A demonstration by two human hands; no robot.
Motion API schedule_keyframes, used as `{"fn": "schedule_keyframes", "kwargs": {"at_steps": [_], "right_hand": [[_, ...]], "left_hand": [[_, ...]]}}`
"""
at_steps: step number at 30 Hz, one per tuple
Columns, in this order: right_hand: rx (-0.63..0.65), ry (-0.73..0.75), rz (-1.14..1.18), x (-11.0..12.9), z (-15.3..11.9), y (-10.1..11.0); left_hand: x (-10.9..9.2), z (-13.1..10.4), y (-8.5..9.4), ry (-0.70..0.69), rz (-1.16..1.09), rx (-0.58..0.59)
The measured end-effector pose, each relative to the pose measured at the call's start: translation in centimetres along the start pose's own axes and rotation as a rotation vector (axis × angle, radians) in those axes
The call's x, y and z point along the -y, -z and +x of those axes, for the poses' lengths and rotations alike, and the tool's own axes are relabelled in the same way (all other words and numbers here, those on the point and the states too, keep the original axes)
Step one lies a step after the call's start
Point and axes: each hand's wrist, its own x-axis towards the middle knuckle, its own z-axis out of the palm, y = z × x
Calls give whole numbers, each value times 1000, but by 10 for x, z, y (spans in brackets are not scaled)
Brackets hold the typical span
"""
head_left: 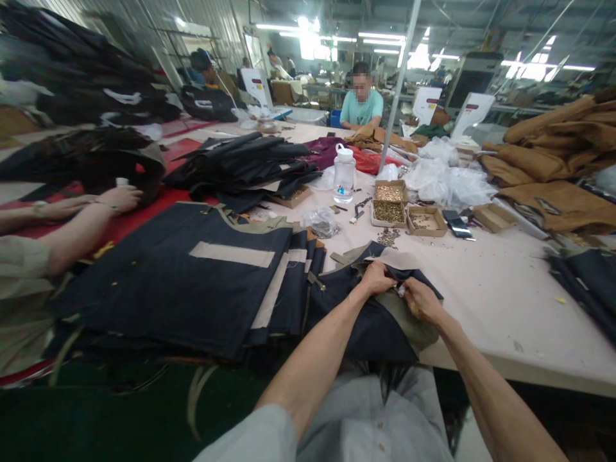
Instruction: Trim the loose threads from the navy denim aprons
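Observation:
A dark navy garment piece (375, 327) with an olive lining lies at the table's front edge, its upper part bunched between my hands. My left hand (378, 278) has its fingers closed on the dark fabric near a beige strip. Just to its right, my right hand (420, 300) is closed at the fabric's edge, beside a small whitish thing too small to make out. To the left lies a stack of navy pieces (231, 276) with beige strips, partly under the piece I hold.
Small cardboard boxes of metal parts (389, 213), a water bottle (344, 176) and a phone (458, 224) stand beyond my hands. Brown garments (563, 167) are piled at right. Another person's hands (120, 197) handle dark cloth at left. A thin pole (399, 83) rises ahead.

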Motion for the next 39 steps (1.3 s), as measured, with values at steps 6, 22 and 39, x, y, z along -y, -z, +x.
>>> {"fn": "schedule_keyframes", "kwargs": {"at_steps": [6,22,39], "right_hand": [[178,-303,165,-4,31,12],[533,-494,235,-11,77,30],[-85,0,317,16,-20,22]], "left_hand": [[-8,-4,4,95,58,-22],[-9,-7,4,158,11,-114],[-11,-9,1,85,44,-153]]}}
